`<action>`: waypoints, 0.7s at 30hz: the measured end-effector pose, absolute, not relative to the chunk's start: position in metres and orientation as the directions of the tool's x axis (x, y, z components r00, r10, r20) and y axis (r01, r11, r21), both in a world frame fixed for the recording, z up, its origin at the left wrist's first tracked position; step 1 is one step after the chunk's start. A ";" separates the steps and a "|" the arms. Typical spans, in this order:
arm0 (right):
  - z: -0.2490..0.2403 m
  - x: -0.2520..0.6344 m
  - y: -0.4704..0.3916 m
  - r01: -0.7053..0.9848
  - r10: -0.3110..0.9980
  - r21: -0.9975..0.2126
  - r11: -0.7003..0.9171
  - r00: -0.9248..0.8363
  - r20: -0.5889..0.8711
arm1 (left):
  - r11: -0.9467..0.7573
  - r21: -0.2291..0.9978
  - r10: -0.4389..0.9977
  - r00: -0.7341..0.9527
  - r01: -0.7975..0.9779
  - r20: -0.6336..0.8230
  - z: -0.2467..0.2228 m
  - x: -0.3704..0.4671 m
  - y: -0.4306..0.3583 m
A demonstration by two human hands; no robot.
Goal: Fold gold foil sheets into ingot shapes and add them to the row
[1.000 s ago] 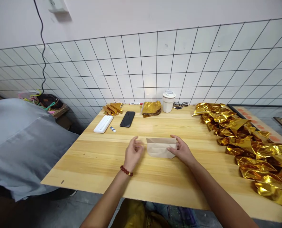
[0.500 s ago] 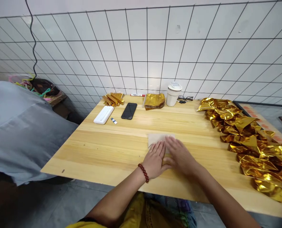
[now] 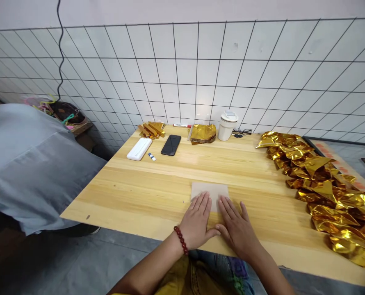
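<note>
A pale greyish-beige sheet of paper [image 3: 209, 189] lies flat on the wooden table [image 3: 158, 196] in front of me. My left hand [image 3: 198, 219], with a red bead bracelet [image 3: 181, 240] at its wrist, rests flat on the sheet's near left part, fingers stretched out. On the near right part lies my right hand [image 3: 238, 225], palm down, with its fingers extended. The two thumbs meet or nearly meet below the sheet. Both hands cover the near edge of the paper, and neither grasps anything.
Crumpled gold foil pieces [image 3: 320, 184] line the table's right side. Toward the wall are folded gold strips [image 3: 151, 130], a gold foil stack [image 3: 202, 133], a phone [image 3: 171, 145], a white power bank [image 3: 140, 148], a lidded cup [image 3: 228, 126] and glasses [image 3: 242, 131]. Grey cloth [image 3: 37, 159] hangs at left.
My right hand has slid down and right, off the sheet's upper right part, uncovering more of it. Both hands now lie closer to me. The camera view has shifted slightly.
</note>
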State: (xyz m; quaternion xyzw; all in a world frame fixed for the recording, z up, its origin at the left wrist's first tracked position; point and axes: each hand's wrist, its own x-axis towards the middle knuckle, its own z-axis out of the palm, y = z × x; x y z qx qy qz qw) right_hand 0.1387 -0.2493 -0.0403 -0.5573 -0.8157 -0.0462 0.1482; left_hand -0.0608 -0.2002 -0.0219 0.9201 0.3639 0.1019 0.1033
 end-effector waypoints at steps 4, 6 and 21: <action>-0.039 0.147 -0.255 0.938 0.898 -0.056 0.342 -0.308 0.314 | -0.739 0.250 0.667 0.730 0.625 0.146 -0.026 -0.065 -0.197; -0.037 0.146 -0.257 0.947 0.904 -0.041 0.319 -0.291 0.313 | -0.737 0.234 0.671 0.728 0.634 0.140 -0.025 -0.065 -0.197; -0.022 0.069 -0.303 0.984 0.932 -0.115 0.138 -0.090 0.351 | -0.558 0.159 0.823 0.520 0.814 0.227 0.005 -0.079 -0.193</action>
